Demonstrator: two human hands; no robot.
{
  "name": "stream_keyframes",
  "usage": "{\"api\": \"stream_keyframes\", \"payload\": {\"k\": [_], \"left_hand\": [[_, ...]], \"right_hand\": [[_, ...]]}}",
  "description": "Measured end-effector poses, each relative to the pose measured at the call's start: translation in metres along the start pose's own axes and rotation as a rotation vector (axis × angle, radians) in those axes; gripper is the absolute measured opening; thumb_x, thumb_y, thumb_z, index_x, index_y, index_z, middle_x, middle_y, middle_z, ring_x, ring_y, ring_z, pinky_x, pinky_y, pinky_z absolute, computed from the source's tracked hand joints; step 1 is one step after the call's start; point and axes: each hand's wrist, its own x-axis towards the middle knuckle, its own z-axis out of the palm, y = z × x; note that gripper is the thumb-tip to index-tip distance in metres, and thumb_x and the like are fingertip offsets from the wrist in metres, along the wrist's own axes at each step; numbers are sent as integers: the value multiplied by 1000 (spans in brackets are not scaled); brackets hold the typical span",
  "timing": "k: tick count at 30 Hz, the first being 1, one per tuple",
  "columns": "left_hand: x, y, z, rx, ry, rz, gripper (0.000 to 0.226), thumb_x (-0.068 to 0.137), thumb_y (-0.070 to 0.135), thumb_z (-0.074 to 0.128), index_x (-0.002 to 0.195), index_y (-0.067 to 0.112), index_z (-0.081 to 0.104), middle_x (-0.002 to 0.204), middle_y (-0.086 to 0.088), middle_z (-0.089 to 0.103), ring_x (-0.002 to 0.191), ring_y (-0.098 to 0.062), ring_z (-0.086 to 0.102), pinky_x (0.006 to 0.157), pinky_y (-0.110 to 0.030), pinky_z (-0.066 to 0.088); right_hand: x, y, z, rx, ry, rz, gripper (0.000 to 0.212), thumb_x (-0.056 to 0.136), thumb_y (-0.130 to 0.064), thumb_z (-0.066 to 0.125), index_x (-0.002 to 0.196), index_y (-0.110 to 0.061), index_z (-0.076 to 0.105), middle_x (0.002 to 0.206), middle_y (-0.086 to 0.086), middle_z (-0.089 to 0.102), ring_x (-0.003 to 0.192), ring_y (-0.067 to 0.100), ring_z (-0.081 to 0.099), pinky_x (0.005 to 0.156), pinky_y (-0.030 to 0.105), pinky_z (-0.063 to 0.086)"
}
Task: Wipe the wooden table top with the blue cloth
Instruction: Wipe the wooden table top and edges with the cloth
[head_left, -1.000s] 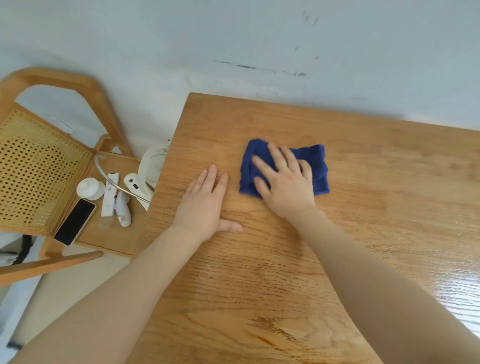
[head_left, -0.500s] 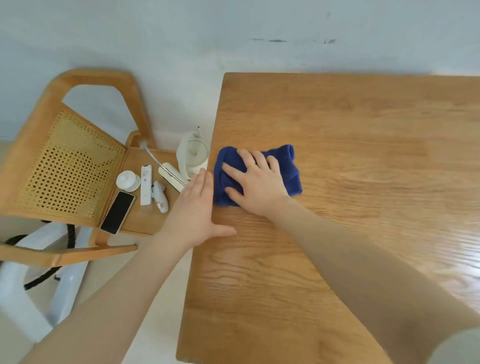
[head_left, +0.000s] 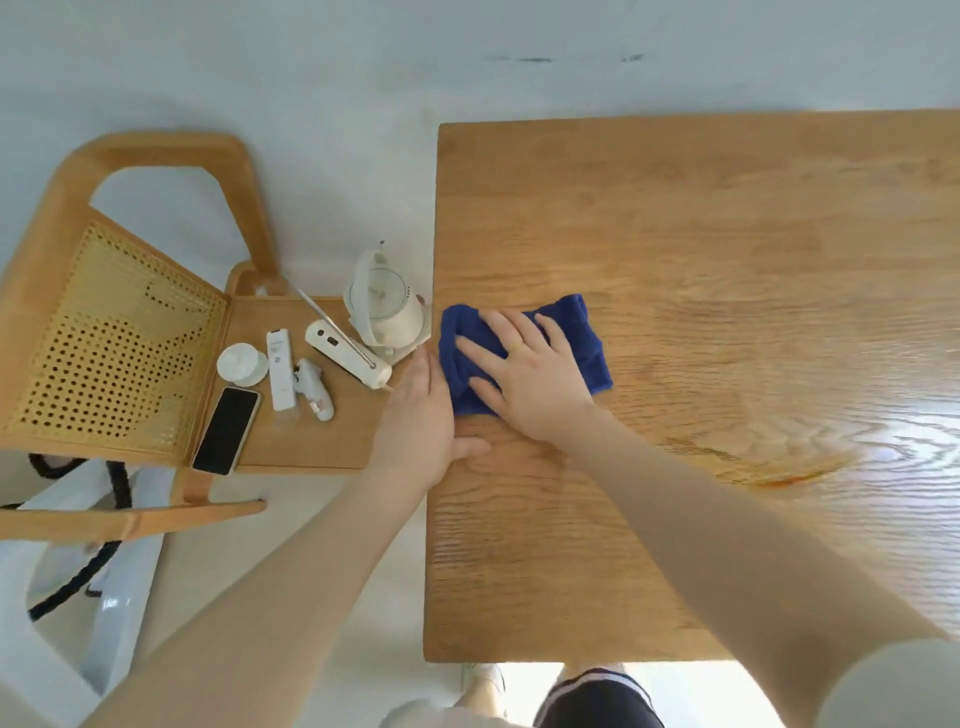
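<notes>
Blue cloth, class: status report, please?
Right hand flat on blue cloth, fingers spread. Left hand braced at table edge. Cloth at left edge. Nothing blocking.

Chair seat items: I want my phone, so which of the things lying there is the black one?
The phone, a flat black slab at the seat's near left corner. The round puck, the slim remote and the kettle are white.

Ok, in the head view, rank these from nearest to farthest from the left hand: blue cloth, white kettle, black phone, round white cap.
From the left hand, at the table's left edge:
1. Blue cloth, right beside it on the table, under the right hand.
2. White kettle, just beyond it on the chair seat.
3. Round white cap, farther left on the seat.
4. Black phone, at the seat's left; close to the cap's distance, so the last two are hard to separate.
</notes>
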Motion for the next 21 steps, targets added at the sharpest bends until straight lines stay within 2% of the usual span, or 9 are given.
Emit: {"api": "stream_keyframes", "payload": {"k": [2,4,7,10,12,14,17,21], "left_hand": [[4,-2,-2,105,-6,51,121,68,61,66,148,5,-6,157,-11,-8,145,-23,-2,119,-33,5],[10,-2,-4,192,-40,95,122,66,67,61,148,5,-6,157,-11,-10,145,-24,-6,119,-35,2],[15,0,-7,183,-77,94,124,65,65,64,148,5,-5,157,-11,-11,145,-23,-8,119,-36,2],[14,-2,-6,112,-77,102,124,64,60,70,148,6,-4,157,-11,-12,145,-22,-7,119,-35,2],[13,-2,-7,69,-68,107,125,64,56,72,148,7,-8,157,-9,-13,145,-21,-7,118,-32,1],[14,0,-8,47,-68,104,126,65,54,73,147,7,-10,157,-9,-13,145,-21,-7,117,-30,2],[17,0,-8,54,-79,90,126,65,52,74,147,6,-9,157,-9,-14,145,-21,-7,117,-30,2],[15,2,-7,83,-117,67,124,67,54,72,147,6,-9,156,-7,-19,145,-21,-8,116,-30,3]], "right_hand": [[22,8,-6,-14,6,93,54,90,-47,21,135,-31,46,146,10,39,131,31,37,105,49,25],[42,13,-9,-46,-22,181,48,96,-45,23,141,-32,35,152,8,26,138,29,23,108,48,17],[43,9,-7,-78,-41,197,48,99,-39,27,146,-29,24,157,8,11,144,27,3,113,47,6],[4,-7,3,-56,-4,140,49,96,-33,34,143,-21,33,155,13,19,143,29,15,114,47,8],[-12,-12,7,-61,-11,135,51,91,-34,29,138,-19,44,150,15,32,138,31,30,112,48,19],[-5,-4,1,-54,-14,115,53,89,-36,25,136,-22,47,148,14,36,136,30,35,111,48,23],[28,16,-6,-53,-69,83,49,97,-37,26,145,-28,29,156,8,16,144,25,14,115,44,6],[56,32,-9,-57,-50,165,47,100,-37,25,146,-29,23,158,6,6,145,23,4,115,43,1]]}}
